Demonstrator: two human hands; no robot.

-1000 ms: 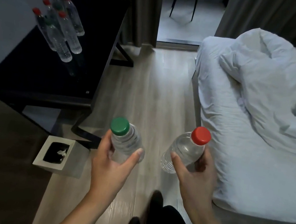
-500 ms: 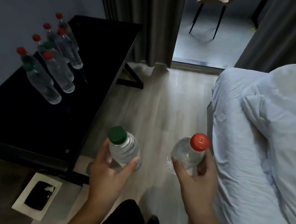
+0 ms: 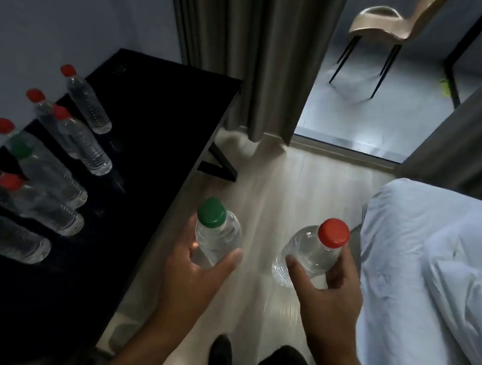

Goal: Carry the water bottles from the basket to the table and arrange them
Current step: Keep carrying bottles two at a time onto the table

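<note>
**Two bottles held beside the black table**

Head view: A green-capped bottle [image 3: 217,235] is grasped in the left hand [image 3: 195,272], with the thumb pressed against its right side and the fingers wrapped behind it. A red-capped bottle [image 3: 314,251] is grasped in the right hand [image 3: 326,295], the thumb laid across its front and the fingers curled round its far side. Both bottles are held upright over the pale wooden floor [image 3: 276,187], apart from each other, between the black table [image 3: 125,196] on the left and the white bed [image 3: 436,289] on the right. The green-capped one is just beside the table's edge. On the table, along the wall side, a cluster of bottles [image 3: 56,173] is seen standing, most with red caps and two with green. A beige chair [image 3: 382,25] is seen beyond the grey curtain [image 3: 254,43].
</note>
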